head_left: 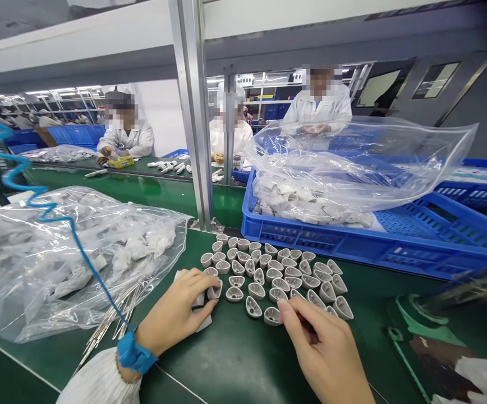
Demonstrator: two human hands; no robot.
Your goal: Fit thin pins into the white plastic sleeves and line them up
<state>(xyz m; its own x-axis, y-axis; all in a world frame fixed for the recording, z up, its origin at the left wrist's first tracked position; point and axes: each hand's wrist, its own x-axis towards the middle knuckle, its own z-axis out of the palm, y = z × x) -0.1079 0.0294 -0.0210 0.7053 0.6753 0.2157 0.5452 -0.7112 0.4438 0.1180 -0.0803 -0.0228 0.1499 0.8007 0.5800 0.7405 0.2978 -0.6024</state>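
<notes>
My left hand [178,306] has its thumb and fingertips around a small grey teardrop-shaped cup [215,290], at the left edge of a group of similar parts. A pale grey flat-sided piece [205,324] lies partly hidden beneath that hand. On the other side, my right hand [325,345] is closed, its thumb and index finger pinched together. Its thumb tip overlaps the right end of another grey cup [272,316]; whether anything is between the fingers is hidden. Several more hollow cups [256,290] lie open side up in loose rows on the green table [235,367].
A clear bag of pale parts [79,252] and thin metal rods [100,334] lie left. A blue coiled cord [87,255] runs to my left wristband [134,353]. Behind stand a metal post [193,112] and blue crate [311,234] holding a plastic bag [353,163]. Co-workers sit beyond.
</notes>
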